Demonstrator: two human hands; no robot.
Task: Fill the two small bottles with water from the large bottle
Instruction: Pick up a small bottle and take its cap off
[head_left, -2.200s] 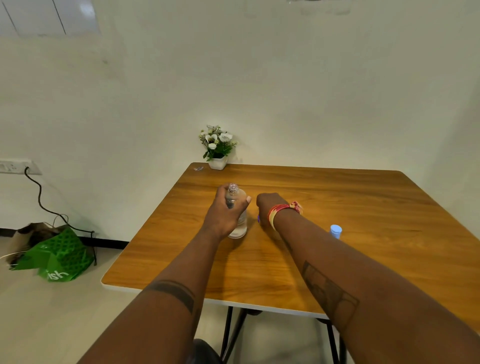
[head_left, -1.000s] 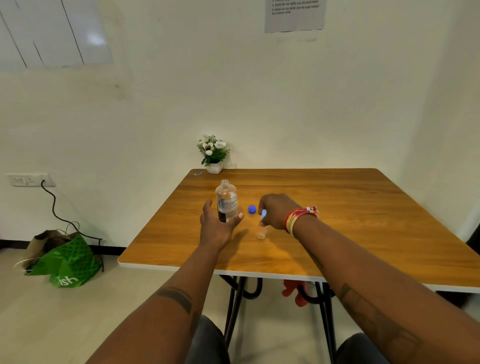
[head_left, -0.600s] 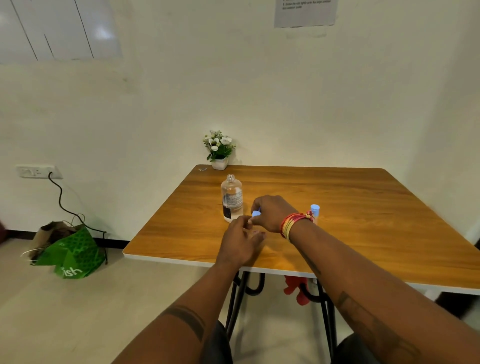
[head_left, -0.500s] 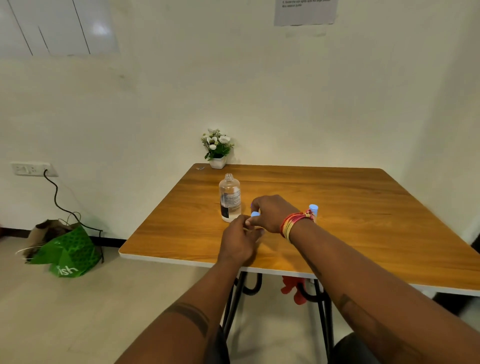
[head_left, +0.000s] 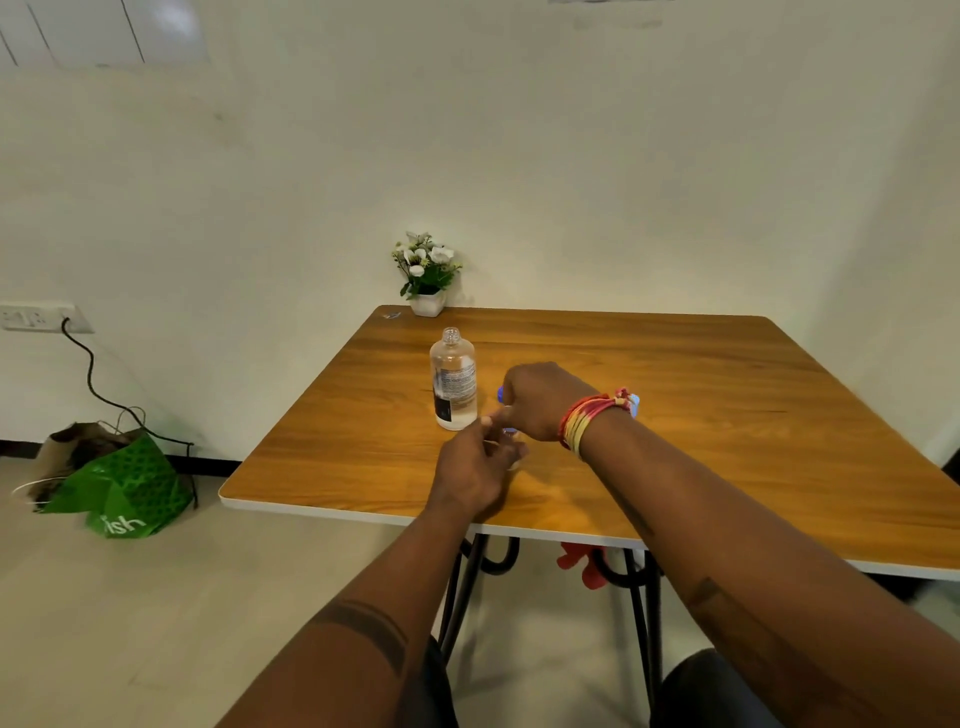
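Small bottle (head_left: 511, 457): standing on the tabletop (head_left: 675, 415), mostly hidden, with the left hand (head_left: 475, 470) curling its grip around the body and the right hand (head_left: 540, 400) pinching the blue cap (head_left: 509, 431) directly above. Large bottle (head_left: 453, 382): standing uncapped and upright just beyond the grip, untouched. A second blue cap (head_left: 635, 401) is showing behind the right wrist.

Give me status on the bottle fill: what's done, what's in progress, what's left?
Done: the large clear labelled bottle stands uncapped on the wooden table, its blue cap behind the right hand.
In hand: both hands meet over a small clear bottle; the left hand holds it and the right works at its blue top, apparently uncapping.
Left: no pouring visible; the second small bottle's pale blue cap peeks behind the wrist.
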